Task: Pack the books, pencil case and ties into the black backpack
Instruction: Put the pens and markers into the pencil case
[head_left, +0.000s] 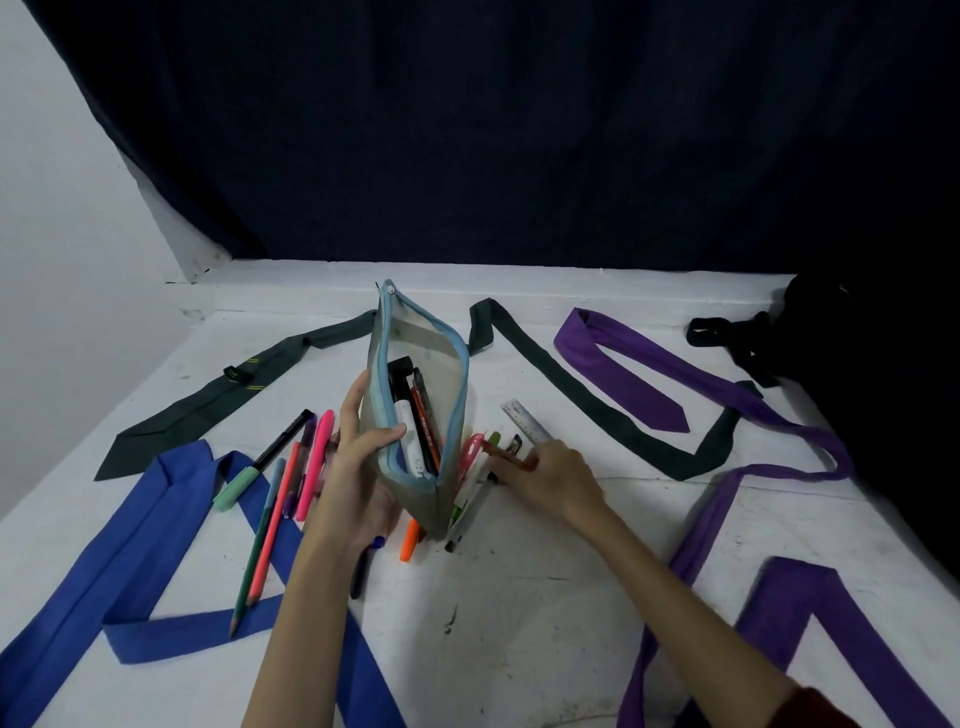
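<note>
A grey mesh pencil case (422, 395) with a blue zip is held upright at the middle of the white table (519, 613), its mouth unzipped; at least three pens are seen inside. It is gripped by the left hand (358, 467), thumb curled over the near rim. The right hand (550, 475) rests just right of the case, its fingers closed round a small bundle of pens (480, 467), the exact number unclear. One clear ruler (525, 420) lies beside them. Five or so loose pens and pencils (280, 483) lie to the left. Three ties are spread around: blue (130, 561), dark green (208, 405) and purple (639, 384). One black backpack (852, 364) stands at the far right.
</note>
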